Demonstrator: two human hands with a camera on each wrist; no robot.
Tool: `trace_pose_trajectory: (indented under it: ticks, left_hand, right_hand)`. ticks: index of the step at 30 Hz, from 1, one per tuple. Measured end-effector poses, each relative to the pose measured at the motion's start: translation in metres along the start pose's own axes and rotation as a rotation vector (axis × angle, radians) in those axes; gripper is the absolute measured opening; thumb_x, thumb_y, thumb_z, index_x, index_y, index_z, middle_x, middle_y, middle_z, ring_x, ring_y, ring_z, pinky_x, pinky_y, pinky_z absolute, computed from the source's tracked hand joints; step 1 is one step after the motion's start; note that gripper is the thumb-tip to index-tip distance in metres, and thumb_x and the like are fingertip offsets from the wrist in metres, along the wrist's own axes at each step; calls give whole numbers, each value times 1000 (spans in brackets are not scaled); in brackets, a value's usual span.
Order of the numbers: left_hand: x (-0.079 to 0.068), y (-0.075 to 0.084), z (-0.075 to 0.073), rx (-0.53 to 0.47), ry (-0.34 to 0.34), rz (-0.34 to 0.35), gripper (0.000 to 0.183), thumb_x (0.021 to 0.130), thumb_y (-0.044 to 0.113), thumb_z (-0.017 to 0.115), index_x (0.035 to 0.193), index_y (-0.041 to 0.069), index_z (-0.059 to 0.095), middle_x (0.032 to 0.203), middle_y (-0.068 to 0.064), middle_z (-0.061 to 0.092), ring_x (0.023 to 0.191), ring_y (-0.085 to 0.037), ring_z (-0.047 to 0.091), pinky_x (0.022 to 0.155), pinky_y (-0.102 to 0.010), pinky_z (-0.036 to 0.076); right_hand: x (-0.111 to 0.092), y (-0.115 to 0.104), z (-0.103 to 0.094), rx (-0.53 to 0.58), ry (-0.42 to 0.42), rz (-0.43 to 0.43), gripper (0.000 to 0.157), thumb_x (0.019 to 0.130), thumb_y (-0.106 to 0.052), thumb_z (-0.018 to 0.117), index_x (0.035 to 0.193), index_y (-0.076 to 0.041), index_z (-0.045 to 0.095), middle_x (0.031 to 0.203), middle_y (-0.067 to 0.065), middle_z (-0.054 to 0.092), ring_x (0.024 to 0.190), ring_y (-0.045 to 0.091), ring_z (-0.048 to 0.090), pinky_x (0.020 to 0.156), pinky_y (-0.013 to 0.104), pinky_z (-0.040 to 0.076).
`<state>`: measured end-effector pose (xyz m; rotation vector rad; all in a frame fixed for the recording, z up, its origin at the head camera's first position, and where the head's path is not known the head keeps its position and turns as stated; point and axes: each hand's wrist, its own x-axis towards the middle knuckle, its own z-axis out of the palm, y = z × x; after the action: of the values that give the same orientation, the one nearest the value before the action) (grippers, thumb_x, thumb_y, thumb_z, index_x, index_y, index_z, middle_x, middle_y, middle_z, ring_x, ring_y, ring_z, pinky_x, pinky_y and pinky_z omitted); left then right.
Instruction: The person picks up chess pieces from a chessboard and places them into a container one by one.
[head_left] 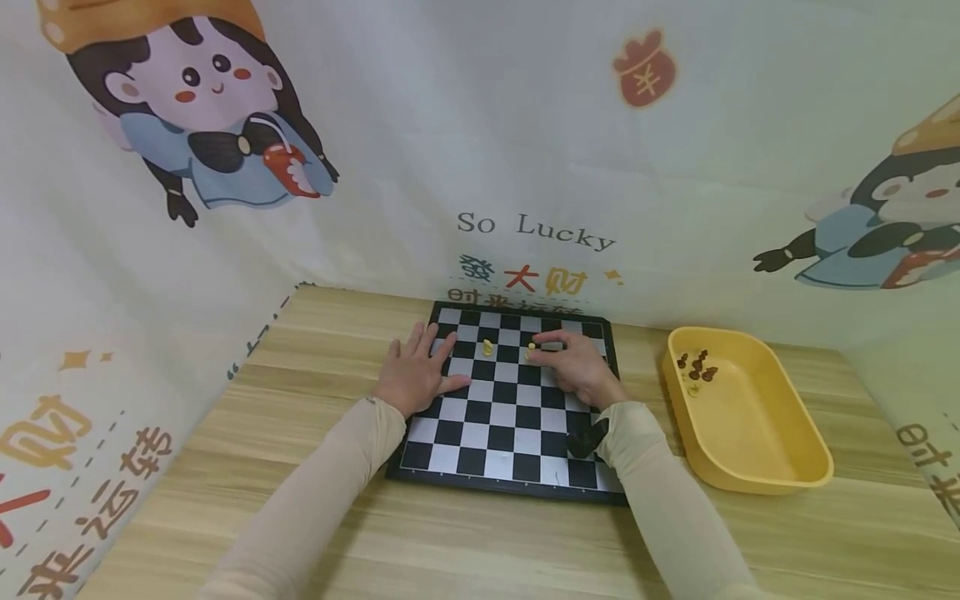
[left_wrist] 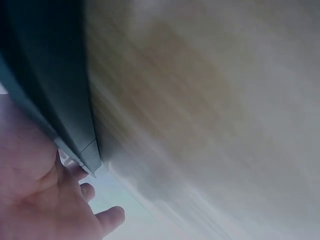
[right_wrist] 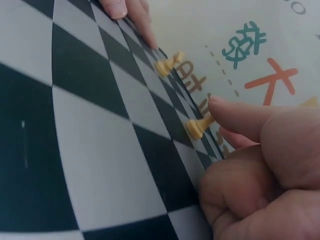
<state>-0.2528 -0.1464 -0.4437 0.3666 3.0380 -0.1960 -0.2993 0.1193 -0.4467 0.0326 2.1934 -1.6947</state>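
My left hand [head_left: 416, 375] rests with fingers spread on the left part of a black-and-white chessboard [head_left: 491, 437], over its edge. In the left wrist view, the palm of that left hand [left_wrist: 45, 200] lies beside the board's dark side. Over the back right part of the board, my right hand [head_left: 577, 367] pinches a small yellow chess piece [right_wrist: 196, 129] between thumb and finger. The piece's base is right at the squares, and its top is hidden by the thumb. Another yellow chess piece [head_left: 487, 347] stands between the two hands.
A yellow plastic tub [head_left: 757, 425] stands right of the board on the wooden table [head_left: 300, 358]. Inside it lie several dark brown chess pieces [head_left: 697, 367] and a yellow piece [head_left: 693, 389]. A printed cloth [head_left: 390, 150] hangs close behind the board.
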Motion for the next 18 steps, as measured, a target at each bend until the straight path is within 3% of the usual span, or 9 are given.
trace_pose_trajectory:
  ticks: [6,12,18]
  left_hand:
    - [5,-2,6,12,-20,-8,82,101,71,28,165,21,21,172,-16,17,160,-37,14,123,-63,28]
    - [2,-2,1,4,-40,-18,80,102,69,29,165,19,20,172,-16,16,160,-37,13,123,-63,27]
    - [1,1,-3,14,-32,-9,81,102,70,28,164,20,22,172,-15,18,160,-37,15,123,-63,29]
  right_hand:
    - [0,2,1,-8,-5,0,45,93,-20,76,134,-12,60,49,-11,33,41,8,24,42,25,25]
    - [-2,-2,6,-109,22,-3,42,94,-20,75,134,-16,63,52,-10,37,41,9,26,43,26,26]
    - [-2,-3,5,-134,25,-17,34,96,-21,72,129,-15,67,55,-9,43,42,9,27,42,26,26]
